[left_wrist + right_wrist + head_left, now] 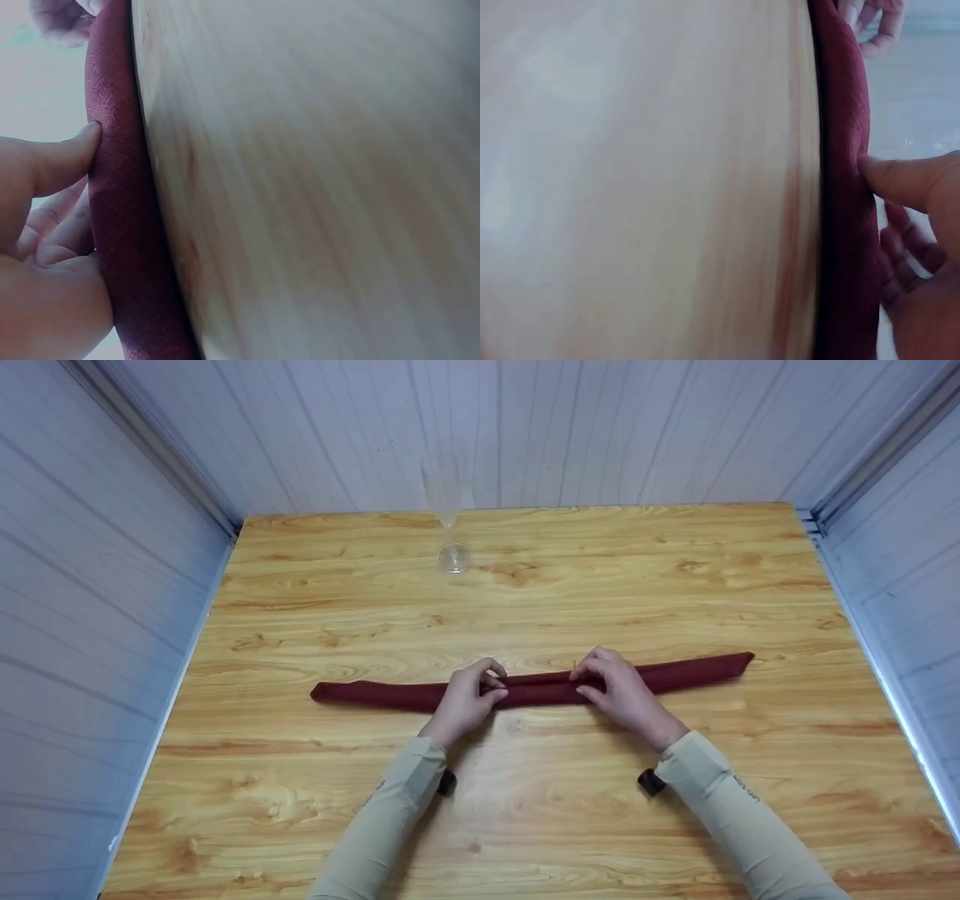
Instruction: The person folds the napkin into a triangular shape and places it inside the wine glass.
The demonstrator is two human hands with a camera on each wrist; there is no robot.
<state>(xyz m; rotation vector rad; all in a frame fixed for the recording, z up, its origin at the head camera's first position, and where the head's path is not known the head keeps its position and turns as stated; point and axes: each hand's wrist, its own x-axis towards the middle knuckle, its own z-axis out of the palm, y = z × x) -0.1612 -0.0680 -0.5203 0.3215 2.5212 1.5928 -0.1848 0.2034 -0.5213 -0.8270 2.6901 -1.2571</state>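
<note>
A dark red cloth napkin [540, 694], folded into a long narrow strip, lies across the wooden table with slanted ends. Left of its middle, my left hand [466, 699] pinches the upper fold with thumb and curled fingers. My right hand [621, 690] pinches the same fold a short way to the right. In the left wrist view the thumb [71, 154] presses on the rounded top of the cloth [124, 187], with the other fingers partly hidden behind it. The right wrist view has the right thumb [904, 180] against the cloth [847, 142] in the same manner.
A clear stemmed glass [454, 559] stands upright near the back of the table [637, 577], left of centre. White panelled walls [525, 435] enclose the table at the back and both sides. A small black wrist device [651, 782] shows beside the right cuff.
</note>
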